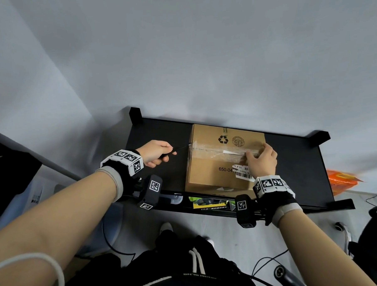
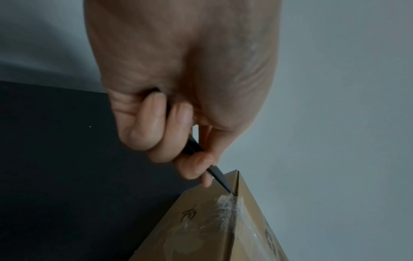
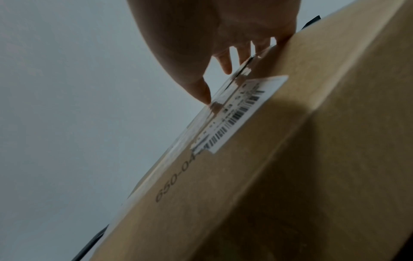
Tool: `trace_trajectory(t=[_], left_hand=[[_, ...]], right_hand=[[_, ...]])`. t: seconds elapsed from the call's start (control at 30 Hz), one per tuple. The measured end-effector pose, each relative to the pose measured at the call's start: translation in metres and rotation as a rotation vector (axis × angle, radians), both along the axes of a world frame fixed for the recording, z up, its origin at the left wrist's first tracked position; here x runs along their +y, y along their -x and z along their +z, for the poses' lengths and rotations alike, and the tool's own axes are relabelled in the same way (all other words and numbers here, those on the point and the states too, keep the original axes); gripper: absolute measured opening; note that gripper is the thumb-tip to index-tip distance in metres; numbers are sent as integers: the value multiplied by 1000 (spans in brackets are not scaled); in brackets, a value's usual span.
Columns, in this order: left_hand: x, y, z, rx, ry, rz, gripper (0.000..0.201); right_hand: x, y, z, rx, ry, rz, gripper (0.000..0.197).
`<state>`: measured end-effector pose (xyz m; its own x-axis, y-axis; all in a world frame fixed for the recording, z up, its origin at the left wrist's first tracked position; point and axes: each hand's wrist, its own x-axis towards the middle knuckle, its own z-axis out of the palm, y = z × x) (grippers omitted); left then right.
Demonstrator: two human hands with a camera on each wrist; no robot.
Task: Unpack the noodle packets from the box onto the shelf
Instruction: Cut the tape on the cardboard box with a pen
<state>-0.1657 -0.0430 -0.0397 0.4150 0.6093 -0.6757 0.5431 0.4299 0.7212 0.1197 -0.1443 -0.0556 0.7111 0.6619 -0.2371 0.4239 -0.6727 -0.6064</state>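
A brown cardboard box (image 1: 208, 170) sealed with clear tape (image 1: 214, 151) stands on the black top shelf (image 1: 158, 157). My left hand (image 1: 156, 153) grips a thin black knife (image 1: 180, 148) just left of the box. In the left wrist view the knife (image 2: 218, 174) has its tip at the taped seam on the corner of the box (image 2: 208, 227). My right hand (image 1: 262, 161) rests with straight fingers on the right part of the box top. In the right wrist view its fingertips (image 3: 206, 96) touch the tape beside the barcode label (image 3: 236, 116). No noodle packets show.
Below the shelf's front edge lies a yellow-green packet (image 1: 208, 202). An orange package (image 1: 341, 179) sits on the floor at the right. Grey wall behind the shelf. Cables (image 1: 266, 262) and a dark round object (image 1: 375, 238) lie on the floor near my legs.
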Motion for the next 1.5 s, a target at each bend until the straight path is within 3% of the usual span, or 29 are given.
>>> trace_trajectory(t=[0.5, 1.13, 1.5], left_hand=[[-3, -3, -6, 67, -125, -9, 25], [-7, 8, -2, 63, -25, -72, 25], [-17, 16, 0, 117, 87, -256, 24]], right_hand=[[2, -3, -1, 15, 34, 23, 59], [5, -3, 0, -1, 195, 84, 64], [6, -1, 2, -1, 202, 78, 65]])
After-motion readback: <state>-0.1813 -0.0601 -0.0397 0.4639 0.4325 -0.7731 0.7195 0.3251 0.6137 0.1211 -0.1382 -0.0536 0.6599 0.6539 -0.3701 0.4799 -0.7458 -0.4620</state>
